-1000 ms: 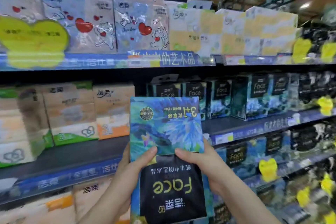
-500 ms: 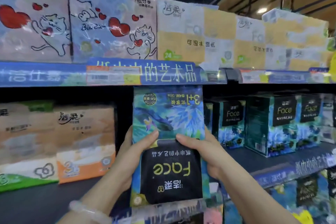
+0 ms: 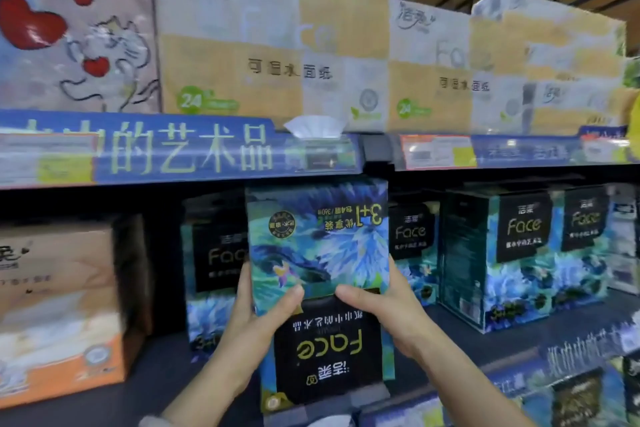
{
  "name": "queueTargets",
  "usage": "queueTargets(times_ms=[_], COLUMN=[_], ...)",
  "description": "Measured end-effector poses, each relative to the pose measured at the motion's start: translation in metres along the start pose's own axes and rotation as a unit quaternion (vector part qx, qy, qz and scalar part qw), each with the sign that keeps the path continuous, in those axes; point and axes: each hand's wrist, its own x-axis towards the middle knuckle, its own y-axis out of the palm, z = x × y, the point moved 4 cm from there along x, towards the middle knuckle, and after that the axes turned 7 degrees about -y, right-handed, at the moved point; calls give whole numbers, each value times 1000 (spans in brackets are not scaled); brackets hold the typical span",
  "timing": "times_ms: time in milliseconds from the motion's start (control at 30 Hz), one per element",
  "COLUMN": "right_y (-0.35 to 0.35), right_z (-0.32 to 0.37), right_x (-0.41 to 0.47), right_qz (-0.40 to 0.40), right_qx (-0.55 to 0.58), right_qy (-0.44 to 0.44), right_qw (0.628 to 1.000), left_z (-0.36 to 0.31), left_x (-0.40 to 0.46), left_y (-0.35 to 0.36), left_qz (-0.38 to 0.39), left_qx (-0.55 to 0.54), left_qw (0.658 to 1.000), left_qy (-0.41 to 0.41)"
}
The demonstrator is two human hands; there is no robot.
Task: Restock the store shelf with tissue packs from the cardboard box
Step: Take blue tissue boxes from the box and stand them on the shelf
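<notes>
Two hands are holding one blue flower tissue pack (image 3: 320,253) up in front of the middle shelf (image 3: 485,333). The pack is upside down, so the word "Face" on its black label is reading the wrong way up. The left hand (image 3: 256,315) is gripping the left side, with its thumb lying across the front and its fingers curled round behind. The right hand (image 3: 384,305) is gripping the right side the same way, thumb on the front, fingers hidden at the back. The two thumb tips are sitting near each other at the top edge of the black label. The pack's top is reaching almost to the blue price strip (image 3: 173,149) of the shelf above.

Just behind the held pack, more blue Face packs (image 3: 523,253) are standing the right way up in a row on the middle shelf. To the left, an orange and white tissue pack (image 3: 59,315) is standing on the same shelf.

Higher up and further back, yellow and white tissue packs (image 3: 270,45) are filling the top shelf. A pack with red hearts and a cat (image 3: 69,31) is standing to their left.
</notes>
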Motion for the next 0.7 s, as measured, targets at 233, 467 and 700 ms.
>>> queueTargets(times_ms=[233,467,700], right_y=[-29,16,68], right_z=[-22,-28,-38], right_x=[2,10,16], right_qz=[4,54,62], right_qx=[-19,-16,-2], right_qy=[21,14,13], right_qw=[1000,998,998], left_z=[26,18,9], left_x=[12,-3,-9], left_y=[22,-28,-68], left_qz=[9,-48,-69], left_qx=[70,34,-17], left_qw=[996,997,997], left_qy=[-50,-47,-24])
